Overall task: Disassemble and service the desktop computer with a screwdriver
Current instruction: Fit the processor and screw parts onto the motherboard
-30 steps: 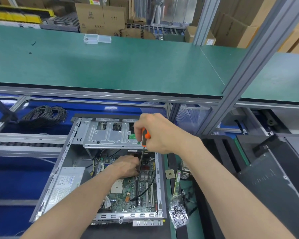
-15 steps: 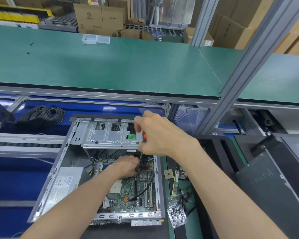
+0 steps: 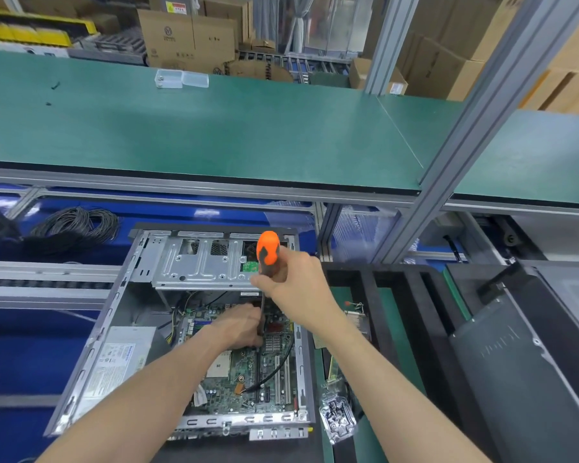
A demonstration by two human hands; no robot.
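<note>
Head view: open grey steel desktop computer case point(image 3: 127, 315) lying on its side, green motherboard point(image 3: 248, 372) exposed.
Right hand point(image 3: 298, 289) grips the orange-and-black-handled screwdriver point(image 3: 267, 259), shaft upright and pointing down at the board; left hand point(image 3: 244, 325) rests curled at the shaft's tip, its grip unclear.

Your left hand point(image 3: 244, 324) covers the screwdriver point(image 3: 267, 253) tip, so you cannot see where it meets the motherboard point(image 3: 248, 375). Its fingertips are hidden too. The power supply point(image 3: 114, 362) label is too small to read. The bottom edge cuts off both forearms.
</note>
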